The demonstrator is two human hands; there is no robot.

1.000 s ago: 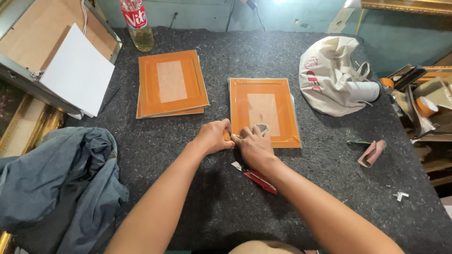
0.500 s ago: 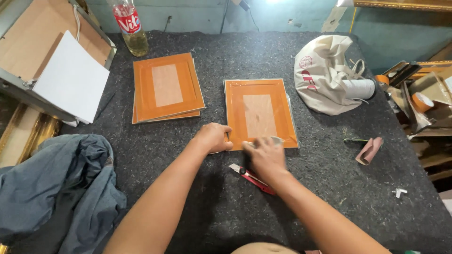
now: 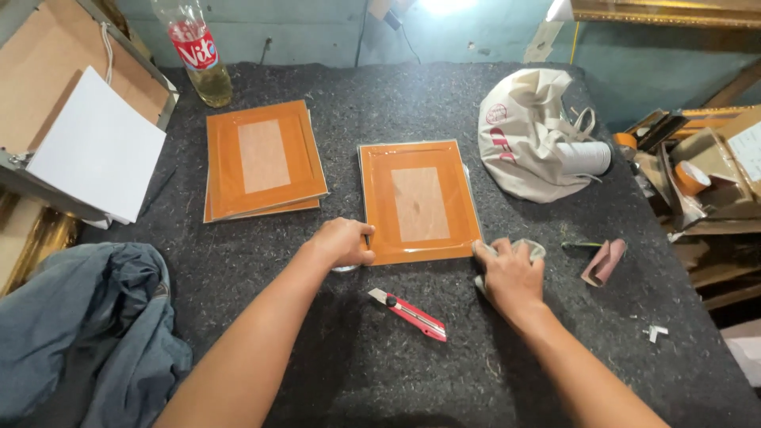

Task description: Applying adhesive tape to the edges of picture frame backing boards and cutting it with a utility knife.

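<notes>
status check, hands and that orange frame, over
Left hand on orange frame near edge. Right hand holding cloth at its corner. Red cutter lies beside.

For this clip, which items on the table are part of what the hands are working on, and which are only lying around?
In use:
- left hand on the near-left corner of the orange rectangular frame
- right hand pressing a crumpled grey cloth at its near-right corner

Lying about:
- red utility knife
- second orange frame stack
- clear plastic bottle
- cream cloth bag
- blue garment

A red utility knife (image 3: 407,314) lies at six o'clock; stacked orange frames (image 3: 262,159) and a plastic bottle (image 3: 196,52) at eleven; a cloth bag (image 3: 527,135) at two.
</notes>
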